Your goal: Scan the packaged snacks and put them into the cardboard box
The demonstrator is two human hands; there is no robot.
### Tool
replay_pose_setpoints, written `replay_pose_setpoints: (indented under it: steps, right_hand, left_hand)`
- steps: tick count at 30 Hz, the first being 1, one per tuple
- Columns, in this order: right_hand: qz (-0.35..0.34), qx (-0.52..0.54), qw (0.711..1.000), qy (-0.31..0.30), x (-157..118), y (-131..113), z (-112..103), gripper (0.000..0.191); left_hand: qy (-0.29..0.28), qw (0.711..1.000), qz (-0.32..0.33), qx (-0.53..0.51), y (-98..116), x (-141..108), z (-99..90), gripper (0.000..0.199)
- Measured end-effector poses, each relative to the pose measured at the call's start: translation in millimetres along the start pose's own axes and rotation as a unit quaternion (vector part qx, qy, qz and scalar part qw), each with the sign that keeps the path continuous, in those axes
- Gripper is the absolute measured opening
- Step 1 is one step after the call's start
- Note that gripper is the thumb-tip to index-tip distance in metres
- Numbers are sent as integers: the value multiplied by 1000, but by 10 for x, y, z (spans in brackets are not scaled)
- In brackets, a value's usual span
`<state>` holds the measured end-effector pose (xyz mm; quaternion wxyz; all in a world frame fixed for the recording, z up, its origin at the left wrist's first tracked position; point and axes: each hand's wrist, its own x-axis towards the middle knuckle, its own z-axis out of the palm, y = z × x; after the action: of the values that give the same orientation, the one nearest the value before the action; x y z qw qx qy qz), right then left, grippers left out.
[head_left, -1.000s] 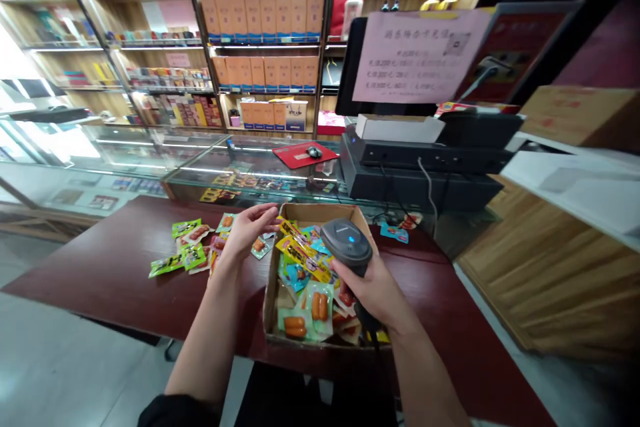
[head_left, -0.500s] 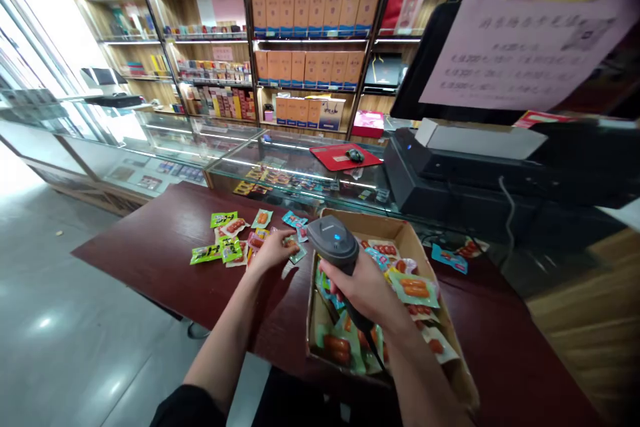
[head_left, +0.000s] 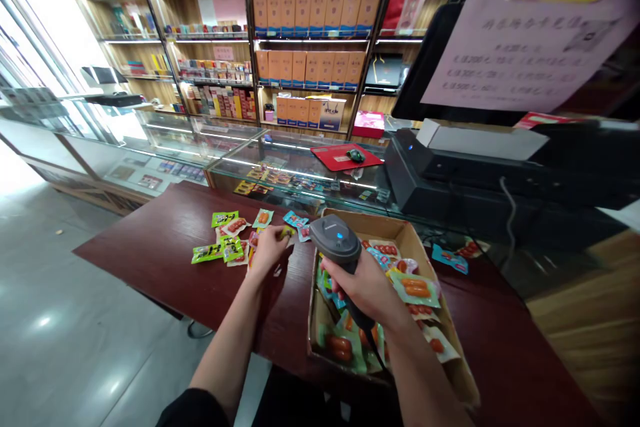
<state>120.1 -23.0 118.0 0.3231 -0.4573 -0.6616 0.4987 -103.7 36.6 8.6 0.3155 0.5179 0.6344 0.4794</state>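
Observation:
My right hand is wrapped round the handle of a grey barcode scanner, holding it above the left side of a cardboard box. A blue light glows on the scanner's top, and its dark cable runs down over the box. My left hand pinches a small yellow snack packet over the table; the fingers hide most of it. Left of that hand lie bright green packets and small sausage packets. Blue snack packets lie just beyond its fingertips. Vacuum-packed sausages fill much of the box.
The dark red table meets a glass display counter. On the counter, a mouse rests on a red pad. A monitor with a paper sign and a black machine stand at right. A blue packet lies right of the box.
My left hand has shifted slightly up and left. The pale green packet seen at its fingertips no longer shows; a yellow one shows there now. The scanner has hardly moved.

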Motion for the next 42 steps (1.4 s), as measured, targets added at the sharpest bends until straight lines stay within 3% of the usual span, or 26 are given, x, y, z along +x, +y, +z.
replay_pose_setpoints:
  steps: [2,5,9,16,20,23,26,29,32,35,42]
  right_hand:
    - [-3,-5,1000,-5,-10,-7,-8,20]
    - [-13,5,1000,-10,-29,-19,-3,19]
    - [-27,20,999,-18,-80,-48,20,18]
    - [-17,20,999,-23,-196,-81,-23,17]
    - [-25,36,999,2,-229,-41,-129,19]
    - [-14,40,998,35,-253,8,-234,21]
    - [-14,36,997,65,-298,43,-352,20]
    - [-6,10,996,88,-380,85,-479,19]
    - [15,-19,994,105,-494,184,-599,20]
    - [32,-8,992,121,-615,319,-689,21]
    - [-16,-19,992,126,-743,458,-781,16]
  left_hand:
    - [22,992,-28,-123,56,-13,-141,26]
    - [21,956,-62,-286,189,-99,-305,42]
    - [27,934,-53,-352,418,-250,-384,49]
    - [65,928,-29,-365,774,-316,-157,51]
    - [3,922,-27,-385,959,-298,82,45]
    - [-41,935,-9,-352,1082,-283,223,45]
    - [-127,950,14,-285,1179,-248,304,44]
    - [-221,943,58,-242,1260,-196,358,46]
    - [-269,934,71,-223,1344,-145,424,55]
    - [-282,935,52,-210,1414,-102,506,55]
    - [-263,944,40,-196,1472,-79,656,40]
